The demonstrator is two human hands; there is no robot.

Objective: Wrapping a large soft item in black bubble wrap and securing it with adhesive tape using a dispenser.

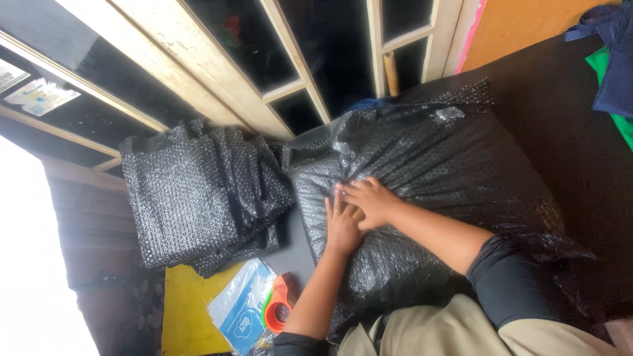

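Observation:
A large bundle wrapped in black bubble wrap [428,158] lies on a dark surface in front of me. My left hand [343,227] rests flat on its near left part, fingers stretched out. My right hand [372,201] lies on the wrap just beyond it, partly over the left fingers, with its fingers slightly bent. Neither hand grips anything; both press on the wrap. My right forearm, in a dark sleeve, crosses the bundle from the right.
A stack of folded black bubble wrap sheets [198,198] sits to the left of the bundle. Near it lie a yellow sheet [188,310], a clear plastic bag with a blue label [241,310] and an orange-and-green tape dispenser [278,310]. A cream-framed dark window [217,72] stands behind. Blue and green cloth [616,66] hangs at the right.

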